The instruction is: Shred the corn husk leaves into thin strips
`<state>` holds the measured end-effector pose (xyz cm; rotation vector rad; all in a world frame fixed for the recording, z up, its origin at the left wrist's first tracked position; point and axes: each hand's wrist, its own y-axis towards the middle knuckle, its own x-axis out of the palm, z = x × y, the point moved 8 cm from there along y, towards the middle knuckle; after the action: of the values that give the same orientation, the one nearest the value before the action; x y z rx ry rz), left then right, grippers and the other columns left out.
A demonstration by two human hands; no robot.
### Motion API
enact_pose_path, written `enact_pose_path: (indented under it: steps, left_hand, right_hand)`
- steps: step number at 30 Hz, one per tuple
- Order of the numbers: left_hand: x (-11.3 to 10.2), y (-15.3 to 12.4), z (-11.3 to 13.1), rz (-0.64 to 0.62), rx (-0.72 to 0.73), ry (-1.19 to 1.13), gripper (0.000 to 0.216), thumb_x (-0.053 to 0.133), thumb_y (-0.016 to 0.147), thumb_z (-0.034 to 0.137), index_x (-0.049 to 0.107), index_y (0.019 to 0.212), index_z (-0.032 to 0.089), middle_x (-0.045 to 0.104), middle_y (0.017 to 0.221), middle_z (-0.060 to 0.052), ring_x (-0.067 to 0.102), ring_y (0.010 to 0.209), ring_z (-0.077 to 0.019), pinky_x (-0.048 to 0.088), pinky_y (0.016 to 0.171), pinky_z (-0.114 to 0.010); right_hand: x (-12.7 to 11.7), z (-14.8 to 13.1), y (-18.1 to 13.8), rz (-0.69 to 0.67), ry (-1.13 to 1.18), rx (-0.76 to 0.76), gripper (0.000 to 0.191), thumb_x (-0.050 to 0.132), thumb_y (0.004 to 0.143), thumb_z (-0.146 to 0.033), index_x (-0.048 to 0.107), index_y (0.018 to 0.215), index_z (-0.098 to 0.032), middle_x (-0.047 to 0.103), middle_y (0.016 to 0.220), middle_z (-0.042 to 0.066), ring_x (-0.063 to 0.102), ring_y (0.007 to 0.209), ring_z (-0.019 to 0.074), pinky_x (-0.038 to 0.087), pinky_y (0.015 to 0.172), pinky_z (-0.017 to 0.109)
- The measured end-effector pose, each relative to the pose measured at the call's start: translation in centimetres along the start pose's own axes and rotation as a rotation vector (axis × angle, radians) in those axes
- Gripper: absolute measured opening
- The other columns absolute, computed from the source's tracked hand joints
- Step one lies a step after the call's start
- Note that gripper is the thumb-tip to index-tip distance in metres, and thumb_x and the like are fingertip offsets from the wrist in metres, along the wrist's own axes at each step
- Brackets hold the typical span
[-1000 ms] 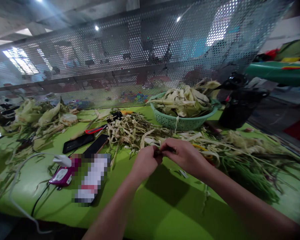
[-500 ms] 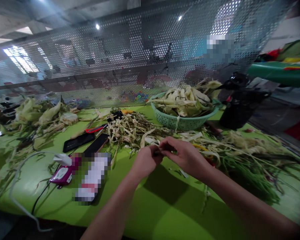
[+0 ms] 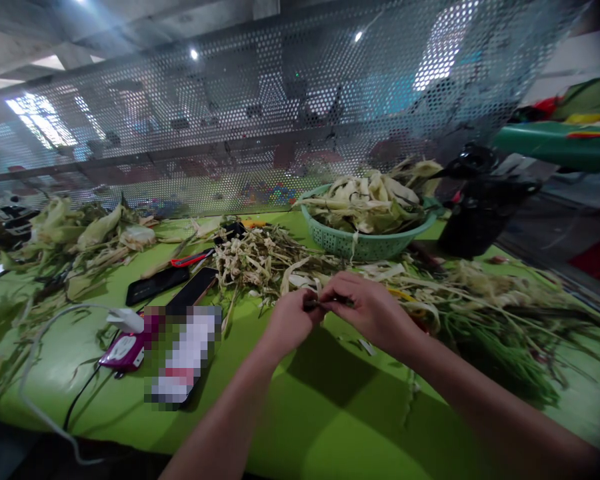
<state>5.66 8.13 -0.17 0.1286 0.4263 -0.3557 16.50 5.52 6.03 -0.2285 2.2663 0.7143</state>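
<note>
My left hand (image 3: 291, 321) and my right hand (image 3: 373, 308) meet in the middle, above the green table (image 3: 300, 427). Fingertips of both are pinched around a thin, dark strip (image 3: 316, 305), mostly hidden by the fingers; its kind is unclear. Just beyond my hands lies a heap of knotted, dried plant strips (image 3: 253, 261). Pale loose strips (image 3: 385, 272) spread past my right hand, with a yellow-handled tool (image 3: 403, 294) partly covered among them.
A green basket (image 3: 370, 247) piled with dry husks (image 3: 375, 200) stands behind. Beside it is a black container (image 3: 467, 223). Green fronds (image 3: 505, 370) lie right; more husks (image 3: 95, 227), a red cutter (image 3: 193, 257), phones and a purple power block (image 3: 125, 349) lie left.
Both hands stay in nearly the same place, pinched together. The right fingers have curled and shifted slightly, and a little more of the dark strip shows between them.
</note>
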Motion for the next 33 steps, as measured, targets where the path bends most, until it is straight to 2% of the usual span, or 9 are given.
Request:
enact_pose_path:
  steps: [4, 8, 14, 18, 21, 24, 27, 30, 33]
  left_hand:
    - [0.1, 0.1, -0.2, -0.020, -0.038, -0.093, 0.017, 0.058, 0.074, 0.030, 0.053, 0.066, 0.016, 0.044, 0.057, 0.004, 0.035, 0.054, -0.0088, 0.023, 0.052, -0.023]
    - [-0.2, -0.1, 0.3, 0.005, -0.046, -0.062, 0.022, 0.059, 0.073, 0.034, 0.053, 0.064, 0.016, 0.040, 0.055, 0.005, 0.032, 0.052, -0.0081, 0.021, 0.050, -0.023]
    - [0.2, -0.2, 0.4, -0.010, -0.033, -0.048, 0.015, 0.057, 0.072, 0.027, 0.054, 0.062, 0.015, 0.042, 0.055, 0.005, 0.035, 0.054, -0.0084, 0.024, 0.052, -0.023]
    - [0.6, -0.2, 0.2, -0.008, -0.057, -0.344, 0.015, 0.061, 0.073, 0.029, 0.056, 0.073, 0.015, 0.049, 0.060, 0.004, 0.042, 0.055, -0.0083, 0.031, 0.055, -0.022]
    - [0.0, -0.2, -0.3, 0.102, -0.098, -0.650, 0.022, 0.063, 0.076, 0.036, 0.056, 0.085, 0.017, 0.057, 0.071, 0.002, 0.053, 0.063, -0.0093, 0.039, 0.063, -0.022]
    - [-0.5, -0.4, -1.4, 0.215, -0.175, -0.850, 0.030, 0.067, 0.075, 0.040, 0.057, 0.096, 0.021, 0.065, 0.090, -0.001, 0.059, 0.078, -0.0101, 0.041, 0.069, -0.021]
    - [-0.2, -0.3, -2.2, 0.243, -0.231, -0.992, 0.038, 0.068, 0.075, 0.045, 0.055, 0.105, 0.024, 0.067, 0.105, -0.003, 0.062, 0.087, -0.0115, 0.042, 0.068, -0.021]
    - [0.5, -0.2, -2.0, 0.223, -0.215, -1.077, 0.039, 0.065, 0.077, 0.047, 0.053, 0.107, 0.024, 0.068, 0.111, -0.006, 0.064, 0.092, -0.0135, 0.045, 0.072, -0.023]
    - [1.1, -0.4, -1.6, 0.241, -0.203, -1.106, 0.040, 0.066, 0.077, 0.045, 0.054, 0.108, 0.023, 0.069, 0.109, -0.006, 0.064, 0.096, -0.0158, 0.047, 0.084, -0.028]
  right_hand:
    - [-0.4, 0.5, 0.1, 0.044, 0.112, 0.082, 0.011, 0.063, 0.080, -0.022, 0.068, 0.089, -0.021, 0.070, 0.083, 0.003, 0.063, 0.075, 0.0173, 0.047, 0.067, 0.028]
    - [-0.5, 1.4, 0.1, 0.082, 0.170, 0.157, 0.009, 0.060, 0.080, -0.024, 0.068, 0.084, -0.020, 0.070, 0.079, 0.003, 0.062, 0.072, 0.0169, 0.048, 0.065, 0.027]
    - [0.7, 1.8, -0.2, 0.102, 0.158, 0.133, 0.003, 0.065, 0.077, -0.021, 0.062, 0.078, -0.019, 0.065, 0.072, 0.000, 0.059, 0.067, 0.0151, 0.044, 0.062, 0.026]
    - [-0.5, 1.0, -0.4, 0.209, 0.085, 0.102, 0.007, 0.065, 0.079, -0.023, 0.061, 0.085, -0.020, 0.064, 0.081, 0.003, 0.057, 0.070, 0.0161, 0.044, 0.064, 0.027]
    - [-1.6, 0.0, -0.7, 0.293, 0.050, 0.074, 0.007, 0.062, 0.083, -0.023, 0.062, 0.089, -0.021, 0.063, 0.086, 0.004, 0.057, 0.074, 0.0172, 0.045, 0.067, 0.029]
    - [-1.0, -0.8, -0.7, 0.250, 0.084, 0.043, 0.005, 0.060, 0.085, -0.023, 0.064, 0.089, -0.022, 0.065, 0.086, 0.004, 0.059, 0.079, 0.0188, 0.046, 0.071, 0.031]
    - [0.8, -1.1, -0.7, 0.156, 0.101, 0.023, 0.009, 0.060, 0.085, -0.022, 0.067, 0.091, -0.023, 0.068, 0.092, 0.005, 0.061, 0.086, 0.0200, 0.047, 0.078, 0.032]
    - [2.2, -0.8, -0.7, 0.099, 0.068, 0.045, 0.012, 0.059, 0.084, -0.019, 0.068, 0.092, -0.022, 0.069, 0.095, 0.005, 0.061, 0.090, 0.0206, 0.046, 0.081, 0.033]
    - [3.2, 0.1, -0.8, 0.065, 0.016, 0.115, 0.013, 0.058, 0.082, -0.016, 0.068, 0.089, -0.021, 0.069, 0.095, 0.006, 0.061, 0.088, 0.0207, 0.045, 0.078, 0.032]
